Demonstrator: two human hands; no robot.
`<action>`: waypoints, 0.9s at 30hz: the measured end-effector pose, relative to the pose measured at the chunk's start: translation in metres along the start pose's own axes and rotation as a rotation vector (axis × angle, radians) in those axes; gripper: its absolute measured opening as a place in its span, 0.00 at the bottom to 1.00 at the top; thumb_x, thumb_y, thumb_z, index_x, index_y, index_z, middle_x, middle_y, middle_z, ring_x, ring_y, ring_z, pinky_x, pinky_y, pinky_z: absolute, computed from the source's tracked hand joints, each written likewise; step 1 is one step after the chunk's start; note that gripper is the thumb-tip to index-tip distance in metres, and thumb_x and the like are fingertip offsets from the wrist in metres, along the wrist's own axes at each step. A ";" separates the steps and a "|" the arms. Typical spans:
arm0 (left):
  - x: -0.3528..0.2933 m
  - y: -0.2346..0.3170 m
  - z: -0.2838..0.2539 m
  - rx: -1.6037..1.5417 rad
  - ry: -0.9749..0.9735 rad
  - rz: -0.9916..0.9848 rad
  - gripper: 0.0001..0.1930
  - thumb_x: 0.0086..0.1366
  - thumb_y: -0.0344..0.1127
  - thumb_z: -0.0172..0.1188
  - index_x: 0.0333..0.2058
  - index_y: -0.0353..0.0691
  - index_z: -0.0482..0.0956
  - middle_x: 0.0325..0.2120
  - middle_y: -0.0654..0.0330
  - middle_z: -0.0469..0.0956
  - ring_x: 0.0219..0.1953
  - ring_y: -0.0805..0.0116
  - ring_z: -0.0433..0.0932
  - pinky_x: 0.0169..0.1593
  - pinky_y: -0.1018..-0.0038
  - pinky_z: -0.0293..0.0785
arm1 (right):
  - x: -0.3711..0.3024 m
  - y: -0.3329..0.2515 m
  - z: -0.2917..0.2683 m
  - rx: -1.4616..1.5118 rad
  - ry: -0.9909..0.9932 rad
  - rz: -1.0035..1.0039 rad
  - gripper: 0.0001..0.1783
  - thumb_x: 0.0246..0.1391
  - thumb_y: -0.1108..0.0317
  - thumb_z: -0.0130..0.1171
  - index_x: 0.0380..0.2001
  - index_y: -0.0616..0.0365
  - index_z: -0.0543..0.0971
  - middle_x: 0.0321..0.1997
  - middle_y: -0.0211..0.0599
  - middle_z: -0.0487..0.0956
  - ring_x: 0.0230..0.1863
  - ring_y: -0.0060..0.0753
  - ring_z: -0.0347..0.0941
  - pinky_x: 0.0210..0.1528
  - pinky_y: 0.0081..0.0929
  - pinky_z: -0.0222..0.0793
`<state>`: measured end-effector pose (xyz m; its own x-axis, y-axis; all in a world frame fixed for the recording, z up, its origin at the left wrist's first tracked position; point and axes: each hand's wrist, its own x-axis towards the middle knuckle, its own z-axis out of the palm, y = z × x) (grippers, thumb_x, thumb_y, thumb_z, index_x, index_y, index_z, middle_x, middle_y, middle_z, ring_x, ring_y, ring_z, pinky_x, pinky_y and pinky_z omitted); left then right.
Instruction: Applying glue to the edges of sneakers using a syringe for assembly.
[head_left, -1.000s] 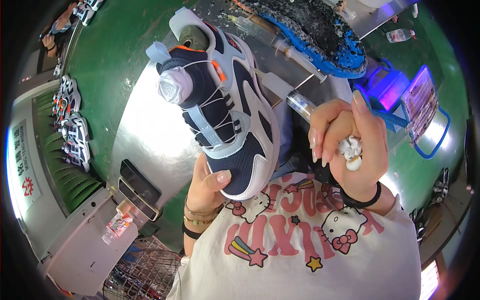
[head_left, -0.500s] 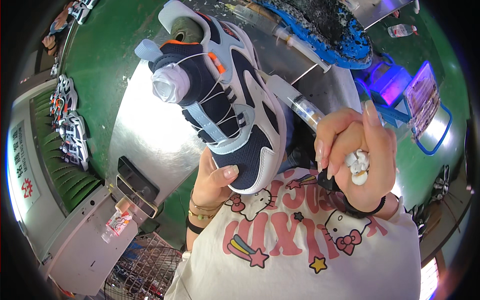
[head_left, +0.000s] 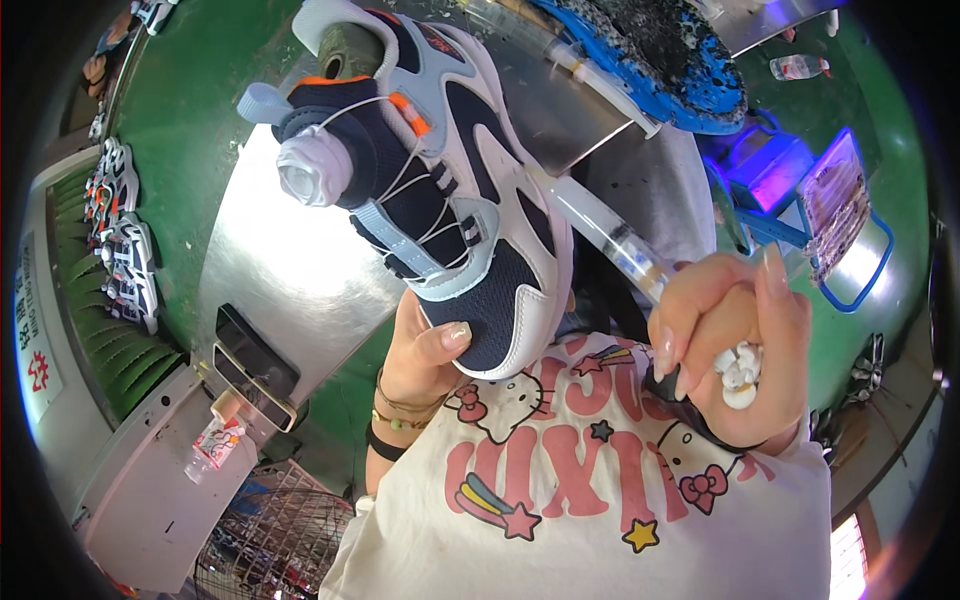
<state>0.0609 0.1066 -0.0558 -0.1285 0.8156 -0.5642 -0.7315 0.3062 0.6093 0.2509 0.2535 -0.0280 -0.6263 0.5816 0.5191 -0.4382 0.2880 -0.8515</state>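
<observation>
My left hand [head_left: 425, 345] grips the toe end of a navy, white and light-blue sneaker [head_left: 480, 320], thumb on the toe. The shoe is tilted, with its heel away from me. It has thin white laces, orange accents and a white rose-like knob [head_left: 315, 168] by its tongue. A greenish form sits in the heel opening. My right hand [head_left: 745, 330] is closed around a clear syringe [head_left: 610, 235], whose tip is at the shoe's side edge; whether it touches is unclear. Several small white pieces [head_left: 738, 372] are tucked in that same palm.
A metal table [head_left: 290, 250] lies beneath. At the far side are another syringe [head_left: 565, 60] and a blue tray [head_left: 715, 122] with black, crusted contents. Blue metal stands [head_left: 780, 190] are at right. A phone [head_left: 255, 365] and a small bottle [head_left: 212, 450] sit left, near shoes [head_left: 130, 260] on a green conveyor.
The shoe has shifted slightly left and away from me. My right hand with the syringe has moved a little right and nearer to me.
</observation>
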 end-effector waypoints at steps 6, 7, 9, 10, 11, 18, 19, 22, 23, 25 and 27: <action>0.013 0.001 0.028 -0.144 -0.089 -0.041 0.42 0.42 0.41 0.65 0.55 0.34 0.54 0.47 0.44 0.66 0.46 0.48 0.72 0.41 0.54 0.76 | -0.005 -0.033 0.004 0.076 0.252 0.261 0.16 0.59 0.71 0.35 0.48 0.68 0.63 0.14 0.32 0.66 0.17 0.25 0.60 0.15 0.21 0.63; 0.016 -0.004 0.027 -0.153 -0.098 -0.039 0.43 0.42 0.41 0.66 0.55 0.34 0.54 0.47 0.43 0.66 0.47 0.45 0.70 0.41 0.54 0.76 | -0.006 -0.035 0.002 0.064 0.241 0.254 0.17 0.59 0.72 0.35 0.49 0.68 0.62 0.14 0.32 0.67 0.17 0.26 0.61 0.15 0.21 0.63; 0.019 -0.009 0.023 -0.137 -0.105 -0.090 0.43 0.43 0.41 0.66 0.55 0.34 0.54 0.47 0.43 0.65 0.48 0.44 0.70 0.42 0.53 0.75 | -0.008 -0.038 -0.002 0.040 0.221 0.238 0.17 0.58 0.72 0.35 0.50 0.69 0.60 0.14 0.33 0.68 0.16 0.27 0.62 0.15 0.22 0.63; 0.021 -0.012 0.021 -0.114 -0.108 -0.140 0.43 0.43 0.41 0.66 0.55 0.34 0.53 0.48 0.43 0.65 0.48 0.43 0.69 0.44 0.52 0.74 | -0.009 -0.040 -0.005 0.028 0.212 0.228 0.18 0.58 0.73 0.35 0.50 0.69 0.59 0.14 0.34 0.68 0.16 0.28 0.62 0.15 0.23 0.63; 0.026 -0.018 0.018 -0.142 -0.157 -0.116 0.42 0.45 0.39 0.66 0.56 0.34 0.53 0.48 0.43 0.65 0.50 0.42 0.67 0.46 0.51 0.72 | -0.010 -0.041 -0.008 0.015 0.204 0.217 0.18 0.58 0.73 0.35 0.51 0.69 0.58 0.14 0.34 0.69 0.16 0.28 0.63 0.15 0.23 0.63; 0.053 -0.033 0.036 -0.256 -0.210 -0.141 0.40 0.46 0.35 0.65 0.57 0.38 0.54 0.54 0.50 0.60 0.57 0.49 0.60 0.57 0.49 0.58 | -0.016 -0.056 -0.025 -0.083 0.170 0.139 0.22 0.57 0.75 0.34 0.54 0.71 0.50 0.13 0.37 0.72 0.14 0.32 0.66 0.15 0.26 0.63; 0.058 -0.032 0.045 -0.312 -0.287 -0.127 0.39 0.48 0.35 0.64 0.58 0.40 0.53 0.56 0.51 0.57 0.60 0.54 0.54 0.60 0.52 0.54 | -0.018 -0.061 -0.025 -0.090 0.175 0.138 0.22 0.57 0.75 0.34 0.54 0.71 0.50 0.13 0.37 0.72 0.14 0.32 0.66 0.15 0.26 0.63; 0.075 -0.027 0.067 -0.397 -0.388 -0.104 0.39 0.50 0.36 0.63 0.58 0.41 0.52 0.59 0.51 0.52 0.63 0.58 0.48 0.60 0.57 0.55 | -0.016 -0.079 -0.025 -0.210 0.307 0.352 0.17 0.59 0.70 0.28 0.38 0.66 0.68 0.14 0.34 0.73 0.14 0.32 0.66 0.22 0.29 0.66; 0.081 -0.025 0.071 -0.454 -0.439 -0.143 0.38 0.51 0.35 0.63 0.58 0.42 0.52 0.61 0.53 0.47 0.64 0.62 0.42 0.61 0.60 0.56 | -0.012 -0.082 -0.024 -0.191 0.353 0.404 0.17 0.59 0.69 0.26 0.31 0.63 0.68 0.14 0.34 0.73 0.14 0.31 0.66 0.24 0.29 0.66; 0.094 -0.019 0.083 -0.479 -0.493 -0.117 0.37 0.51 0.33 0.63 0.58 0.42 0.53 0.61 0.54 0.46 0.64 0.62 0.42 0.61 0.61 0.56 | -0.004 -0.085 -0.024 -0.144 0.448 0.506 0.24 0.59 0.66 0.22 0.16 0.57 0.67 0.14 0.35 0.73 0.15 0.30 0.66 0.29 0.30 0.66; 0.101 -0.018 0.086 -0.520 -0.493 -0.115 0.36 0.52 0.31 0.63 0.58 0.41 0.54 0.61 0.56 0.45 0.64 0.63 0.43 0.61 0.63 0.57 | 0.002 -0.085 -0.022 -0.102 0.542 0.612 0.35 0.58 0.63 0.18 0.02 0.51 0.66 0.14 0.35 0.73 0.15 0.29 0.66 0.33 0.30 0.65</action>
<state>0.1188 0.2254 -0.0757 0.1959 0.9564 -0.2168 -0.9617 0.2306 0.1482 0.3010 0.2469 0.0441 -0.3260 0.9371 -0.1247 -0.0437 -0.1467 -0.9882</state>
